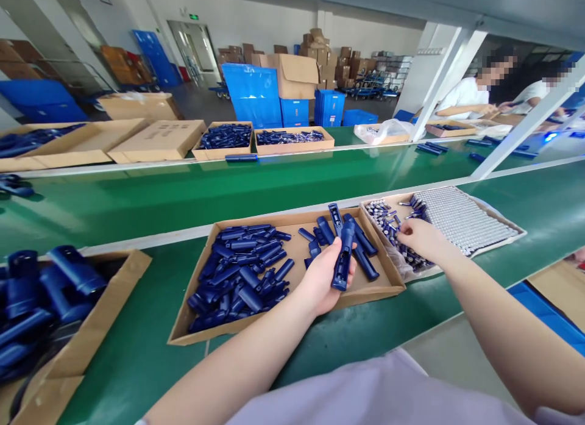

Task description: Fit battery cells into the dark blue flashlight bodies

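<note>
My left hand [325, 280] is closed around a dark blue plastic housing [342, 267] with an open slot along its side. A second slotted blue piece [336, 216] shows just beyond it; I cannot tell whether it is held too. Below them is a shallow cardboard box [386, 280], with a heap of blue caps or covers [249, 269] on its left and several longer blue housings [364, 260] on its right. Fingertips pinched, my right hand [423, 239] reaches into a tray of loose batteries [388, 221]. Whatever is between those fingertips is hidden.
Rows of upright batteries [466, 217] fill the tray's right side. At the near left stands a carton [116, 291] of larger blue housings. Beyond runs a green conveyor belt [159, 199], with open boxes [295, 146] behind it. A slanted white post [498, 138] rises at right; co-workers [464, 99] sit beyond.
</note>
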`<state>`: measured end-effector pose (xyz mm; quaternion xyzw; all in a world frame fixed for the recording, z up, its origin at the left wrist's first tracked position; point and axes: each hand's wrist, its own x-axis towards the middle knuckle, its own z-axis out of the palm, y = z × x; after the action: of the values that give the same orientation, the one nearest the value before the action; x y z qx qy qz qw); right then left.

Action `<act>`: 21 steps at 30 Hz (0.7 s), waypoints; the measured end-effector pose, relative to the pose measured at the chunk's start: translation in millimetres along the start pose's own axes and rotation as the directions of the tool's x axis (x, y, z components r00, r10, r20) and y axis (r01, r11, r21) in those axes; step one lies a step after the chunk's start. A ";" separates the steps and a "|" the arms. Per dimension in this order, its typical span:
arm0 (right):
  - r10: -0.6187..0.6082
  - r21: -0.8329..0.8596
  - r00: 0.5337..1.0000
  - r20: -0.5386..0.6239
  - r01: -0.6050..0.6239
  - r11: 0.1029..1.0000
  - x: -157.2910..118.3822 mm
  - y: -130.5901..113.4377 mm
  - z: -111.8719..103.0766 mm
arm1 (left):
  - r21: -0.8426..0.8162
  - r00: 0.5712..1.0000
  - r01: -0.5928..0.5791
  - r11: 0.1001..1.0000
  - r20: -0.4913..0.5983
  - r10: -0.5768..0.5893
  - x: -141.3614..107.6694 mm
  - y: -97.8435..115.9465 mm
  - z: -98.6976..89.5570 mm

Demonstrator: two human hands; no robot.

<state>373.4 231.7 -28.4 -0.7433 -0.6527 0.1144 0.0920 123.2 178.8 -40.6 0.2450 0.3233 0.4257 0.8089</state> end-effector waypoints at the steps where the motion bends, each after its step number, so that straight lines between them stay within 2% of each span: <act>1: -0.011 0.026 0.999 -0.035 0.012 1.000 -10.1 -7.6 -2.2 | -0.012 1.000 -0.009 1.000 -0.011 0.009 0.5 -0.8 -0.2; 3: -0.102 0.172 0.992 -0.070 0.112 0.979 -35.1 -28.6 -3.1 | -0.035 0.998 -0.043 0.998 -0.042 0.041 2.1 -2.8 -0.7; 5: -0.265 0.362 0.960 -0.089 0.279 0.890 -60.7 -52.8 2.7 | -0.060 0.994 -0.097 0.994 -0.065 0.093 3.9 -4.9 -1.6; 6: -0.339 0.397 0.934 -0.113 0.355 0.847 -71.3 -64.1 7.9 | -0.072 0.991 -0.120 0.990 -0.064 0.116 4.7 -5.8 -2.1; 7: -0.396 0.395 0.906 -0.148 0.422 0.816 -79.3 -73.9 13.9 | -0.083 0.990 -0.137 0.987 -0.055 0.132 5.3 -6.5 -2.6; 9: -0.460 0.280 0.861 -0.218 0.507 0.815 -87.4 -87.1 26.2 | -0.096 0.988 -0.156 0.983 -0.030 0.154 5.9 -7.4 -3.7; 13: -0.511 0.113 0.804 -0.304 0.563 0.819 -85.0 -92.7 41.4 | -0.097 0.986 -0.168 0.981 -0.015 0.167 6.4 -7.9 -5.6; 21: -0.504 0.138 0.703 -0.502 0.640 0.756 -94.6 -96.4 61.5 | -0.128 0.986 -0.169 0.977 -0.026 0.168 11.1 -5.5 -9.6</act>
<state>252.5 149.8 -54.9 -0.4827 -0.7896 0.0094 0.3788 123.8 186.5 -54.2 0.2154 0.2790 0.5146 0.7816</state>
